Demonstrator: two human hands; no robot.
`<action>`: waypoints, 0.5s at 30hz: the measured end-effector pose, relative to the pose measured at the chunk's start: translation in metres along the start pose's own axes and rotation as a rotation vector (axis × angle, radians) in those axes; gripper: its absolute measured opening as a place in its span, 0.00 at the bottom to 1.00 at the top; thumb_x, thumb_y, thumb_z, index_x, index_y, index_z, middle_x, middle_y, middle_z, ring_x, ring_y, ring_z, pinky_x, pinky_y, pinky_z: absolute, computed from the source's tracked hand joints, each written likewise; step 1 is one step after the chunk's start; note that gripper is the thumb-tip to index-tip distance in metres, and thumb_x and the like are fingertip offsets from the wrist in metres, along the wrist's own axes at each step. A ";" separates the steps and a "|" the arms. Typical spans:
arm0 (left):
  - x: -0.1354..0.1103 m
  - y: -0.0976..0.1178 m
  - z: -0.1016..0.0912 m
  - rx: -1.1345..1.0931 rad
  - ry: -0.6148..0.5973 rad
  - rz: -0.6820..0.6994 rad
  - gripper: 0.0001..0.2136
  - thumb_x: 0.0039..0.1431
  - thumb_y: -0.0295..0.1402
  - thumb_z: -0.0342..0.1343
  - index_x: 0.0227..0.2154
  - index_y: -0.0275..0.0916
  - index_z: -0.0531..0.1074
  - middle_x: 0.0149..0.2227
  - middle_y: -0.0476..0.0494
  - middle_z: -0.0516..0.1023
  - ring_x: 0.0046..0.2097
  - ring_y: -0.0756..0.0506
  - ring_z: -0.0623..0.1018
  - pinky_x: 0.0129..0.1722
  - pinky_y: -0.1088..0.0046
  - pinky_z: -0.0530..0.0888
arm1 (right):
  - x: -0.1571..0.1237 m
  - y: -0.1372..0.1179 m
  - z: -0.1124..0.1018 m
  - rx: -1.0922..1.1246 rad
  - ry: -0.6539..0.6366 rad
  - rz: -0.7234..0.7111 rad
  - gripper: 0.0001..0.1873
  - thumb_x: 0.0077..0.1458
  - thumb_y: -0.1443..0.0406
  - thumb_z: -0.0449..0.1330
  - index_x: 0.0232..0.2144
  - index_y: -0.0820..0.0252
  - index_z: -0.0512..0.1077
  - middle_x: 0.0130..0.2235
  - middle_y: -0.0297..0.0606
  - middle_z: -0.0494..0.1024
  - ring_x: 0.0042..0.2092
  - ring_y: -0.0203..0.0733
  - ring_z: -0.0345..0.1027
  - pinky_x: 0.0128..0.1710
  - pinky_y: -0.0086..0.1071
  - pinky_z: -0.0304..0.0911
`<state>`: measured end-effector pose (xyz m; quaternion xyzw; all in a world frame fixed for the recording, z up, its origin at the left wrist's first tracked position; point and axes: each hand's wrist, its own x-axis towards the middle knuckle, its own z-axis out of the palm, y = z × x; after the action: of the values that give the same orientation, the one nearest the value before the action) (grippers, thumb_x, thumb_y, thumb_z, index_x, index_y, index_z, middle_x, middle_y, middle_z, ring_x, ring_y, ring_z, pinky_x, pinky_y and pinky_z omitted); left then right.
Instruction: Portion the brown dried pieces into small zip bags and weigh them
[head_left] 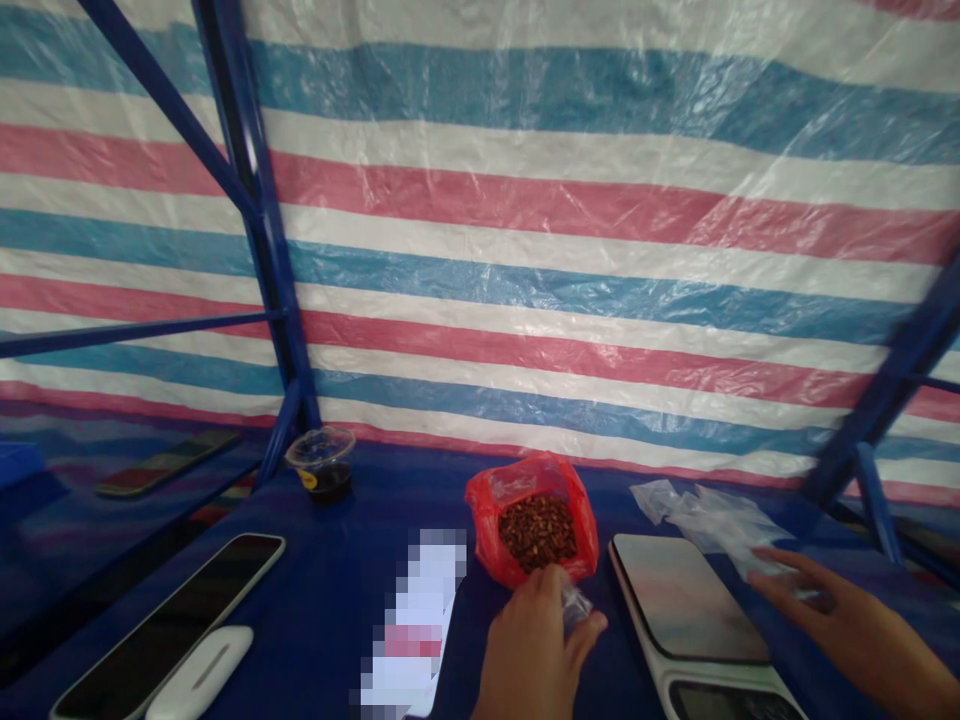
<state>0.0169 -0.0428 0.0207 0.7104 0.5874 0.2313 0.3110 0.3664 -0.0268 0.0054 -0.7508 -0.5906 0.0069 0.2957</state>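
My left hand (536, 640) is closed on a small crumpled clear plastic bag (576, 604), in front of an open red plastic bag (486, 540). Inside the red bag lie many small brown grains or seeds (538, 530). To the right, my right hand (851, 615) has its fingers curled loosely round the near end of some clear plastic bags (724, 515); plastic shows between finger and thumb. Between my hands sits a flat digital scale (686, 598) with nothing on its plate; its display (731, 702) is partly cut off by the frame.
Left of the red bag lies a blurred-out bright phone-like screen (416, 625). Farther left are a dark phone (180, 615) and a white oval case (201, 675). A clear cup (322, 465) with dark contents stands behind, beside a blue metal post (274, 250). Striped sheeting (600, 240) closes the back.
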 end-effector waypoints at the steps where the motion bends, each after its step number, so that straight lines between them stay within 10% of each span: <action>1: 0.000 0.001 0.000 0.021 -0.012 -0.003 0.11 0.68 0.36 0.59 0.50 0.39 0.77 0.51 0.35 0.84 0.54 0.32 0.83 0.52 0.59 0.75 | 0.001 -0.015 -0.001 0.052 -0.047 -0.012 0.23 0.55 0.45 0.56 0.44 0.45 0.82 0.34 0.46 0.88 0.34 0.58 0.84 0.33 0.42 0.78; 9: -0.001 0.015 -0.002 0.178 -0.032 -0.074 0.20 0.68 0.35 0.60 0.60 0.35 0.75 0.59 0.27 0.79 0.62 0.26 0.77 0.59 0.46 0.74 | 0.015 -0.195 0.029 0.144 -0.411 -0.638 0.15 0.58 0.66 0.62 0.46 0.52 0.83 0.47 0.41 0.85 0.48 0.49 0.79 0.49 0.36 0.71; 15: -0.003 0.014 -0.006 0.239 -0.027 -0.108 0.20 0.69 0.35 0.60 0.60 0.36 0.75 0.61 0.29 0.78 0.64 0.29 0.75 0.62 0.50 0.72 | 0.040 -0.227 0.061 -0.366 -0.446 -0.892 0.12 0.57 0.71 0.68 0.44 0.62 0.84 0.52 0.52 0.81 0.58 0.57 0.73 0.60 0.43 0.66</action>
<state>0.0218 -0.0461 0.0353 0.7127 0.6441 0.1331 0.2440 0.1558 0.0644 0.0713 -0.4462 -0.8927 -0.0633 0.0012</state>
